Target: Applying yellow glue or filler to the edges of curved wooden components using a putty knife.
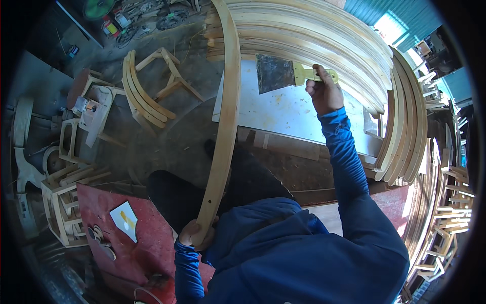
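The curved wooden slat point(225, 121) rises from your lap toward the top edge, its lower end clamped in your left hand point(195, 234), fingers wrapped round it. Left of it, a red surface point(109, 213) carries a pale paper scrap point(125, 219). Ahead, your right hand point(324, 91) is closed on the yellow handle of a putty knife point(283, 73), blade over the white board point(288, 109). Stacked curved slats point(324, 30) border the board's far and right edges.

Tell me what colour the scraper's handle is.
Yellow, on the scraper in the right hand; head view.
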Demonstrator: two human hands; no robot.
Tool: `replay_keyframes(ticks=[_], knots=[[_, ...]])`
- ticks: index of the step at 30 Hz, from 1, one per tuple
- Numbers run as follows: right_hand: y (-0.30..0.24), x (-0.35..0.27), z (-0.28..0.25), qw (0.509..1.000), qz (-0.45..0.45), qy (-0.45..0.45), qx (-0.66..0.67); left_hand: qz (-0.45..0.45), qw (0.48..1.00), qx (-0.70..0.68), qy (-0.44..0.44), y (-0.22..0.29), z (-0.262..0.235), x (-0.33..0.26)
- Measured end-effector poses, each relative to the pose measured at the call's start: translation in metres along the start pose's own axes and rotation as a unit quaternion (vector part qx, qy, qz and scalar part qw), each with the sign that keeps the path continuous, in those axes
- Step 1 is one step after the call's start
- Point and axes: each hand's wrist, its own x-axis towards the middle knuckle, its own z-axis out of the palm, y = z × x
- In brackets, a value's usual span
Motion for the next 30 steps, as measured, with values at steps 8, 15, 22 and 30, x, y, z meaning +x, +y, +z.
replay_keyframes(ticks=[8, 15, 22, 30], knots=[[0.027, 0.053, 0.015, 0.988, 0.131, -0.079, -0.011, 0.005, 0.999, -0.029, -0.015, -0.006, -0.006, -0.009], [0.033, 0.081, 0.022, 0.994, 0.067, -0.071, -0.056, 0.013, 0.999, -0.043, -0.007, -0.005, -0.005, -0.009], [0.025, 0.070, 0.018, 0.994, 0.063, -0.080, 0.027, 0.010, 0.999, -0.042, -0.031, -0.005, -0.013, -0.012], [0.043, 0.047, 0.025, 0.999, -0.028, 0.024, 0.037, 0.012, 0.998, -0.053, -0.032, -0.005, -0.013, -0.010]])
